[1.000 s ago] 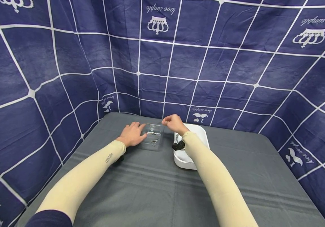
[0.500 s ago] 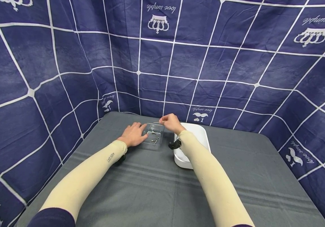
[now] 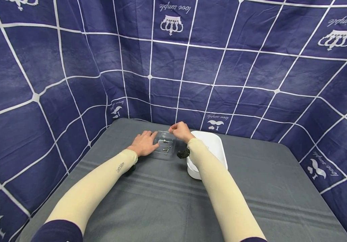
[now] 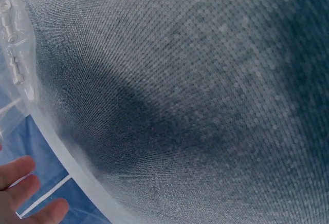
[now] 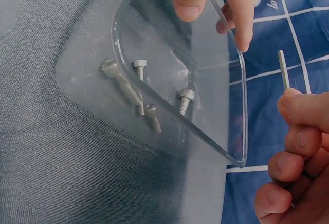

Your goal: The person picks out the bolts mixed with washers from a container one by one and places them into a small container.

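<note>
A thin, straight silver metal rod (image 5: 284, 72) is pinched between the thumb and curled fingers of the right hand (image 3: 180, 130), held near the far right corner of a clear, rectangular plastic box (image 3: 161, 156) in which several silver metal bolts (image 5: 141, 75) lie. The left hand (image 3: 143, 144), its fingers straight and spread, touches the left edge of that box, which stands toward the far edge of the grey cloth-covered table (image 3: 149, 201), and a white, round-cornered tray (image 3: 221, 151) sits just right of it, partly hidden under the right forearm.
</note>
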Motion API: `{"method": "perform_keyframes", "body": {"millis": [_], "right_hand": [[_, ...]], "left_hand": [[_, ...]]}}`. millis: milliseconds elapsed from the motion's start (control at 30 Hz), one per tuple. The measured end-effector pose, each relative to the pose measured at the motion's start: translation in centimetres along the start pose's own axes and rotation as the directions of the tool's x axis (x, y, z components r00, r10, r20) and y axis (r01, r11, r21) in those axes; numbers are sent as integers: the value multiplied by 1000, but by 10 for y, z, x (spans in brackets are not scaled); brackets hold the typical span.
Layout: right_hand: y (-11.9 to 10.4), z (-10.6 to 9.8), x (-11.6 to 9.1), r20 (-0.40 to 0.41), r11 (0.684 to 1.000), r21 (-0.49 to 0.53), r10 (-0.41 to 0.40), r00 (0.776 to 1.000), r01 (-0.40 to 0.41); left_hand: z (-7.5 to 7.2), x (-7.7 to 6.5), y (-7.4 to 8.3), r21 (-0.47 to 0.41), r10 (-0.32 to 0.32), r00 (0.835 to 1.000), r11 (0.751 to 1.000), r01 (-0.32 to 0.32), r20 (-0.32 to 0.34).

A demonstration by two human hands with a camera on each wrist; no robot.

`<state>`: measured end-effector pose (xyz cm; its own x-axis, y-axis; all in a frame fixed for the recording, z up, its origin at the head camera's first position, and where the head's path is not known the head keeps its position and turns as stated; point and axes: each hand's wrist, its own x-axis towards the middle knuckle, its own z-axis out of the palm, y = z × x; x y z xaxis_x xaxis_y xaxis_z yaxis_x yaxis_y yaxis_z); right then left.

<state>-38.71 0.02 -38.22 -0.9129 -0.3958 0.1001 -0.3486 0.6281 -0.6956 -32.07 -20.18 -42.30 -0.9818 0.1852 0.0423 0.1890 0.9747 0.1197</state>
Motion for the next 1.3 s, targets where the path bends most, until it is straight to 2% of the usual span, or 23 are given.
{"method": "perform_keyframes", "body": {"millis": [267, 667, 1000, 1300], "right_hand": [[-1, 4, 2, -7, 996, -91, 13, 1000, -13], [-4, 12, 4, 48, 991, -128, 44, 998, -37], [-6, 16, 4, 76, 983, -182, 41, 996, -27], [-5, 18, 5, 87, 988, -157, 31, 996, -17]], "left_hand": [[3, 5, 1, 4, -8, 1000, 1000, 8, 5], [1, 3, 5, 12, -11, 1000, 1000, 11, -3], [2, 3, 7, 16, -15, 1000, 1000, 15, 10], [1, -1, 7, 5, -28, 1000, 1000, 28, 2]]}}
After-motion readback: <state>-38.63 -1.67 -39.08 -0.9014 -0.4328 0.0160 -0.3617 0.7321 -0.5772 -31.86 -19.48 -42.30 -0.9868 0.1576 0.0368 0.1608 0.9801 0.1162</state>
